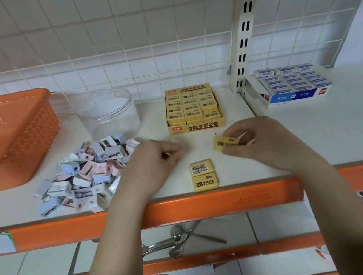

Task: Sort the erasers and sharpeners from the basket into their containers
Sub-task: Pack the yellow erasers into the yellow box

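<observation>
My right hand (258,140) pinches a yellow 2B eraser (224,143) just above the shelf, in front of the yellow eraser box (197,127), which is nearly full. Two more yellow erasers (203,175) lie near the shelf's front edge, between my hands. My left hand (153,164) hovers beside a pile of pastel sharpeners (90,175), its fingers curled with nothing visible in them. A clear, empty-looking plastic jar (108,113) stands behind the pile. The orange basket (3,134) lies tipped at the far left.
A blue-and-white box of erasers (295,85) sits on the adjoining shelf to the right. A white slotted upright (243,27) divides the two shelves. The shelf has an orange front rail (188,209); metal utensils (181,239) lie on the shelf below.
</observation>
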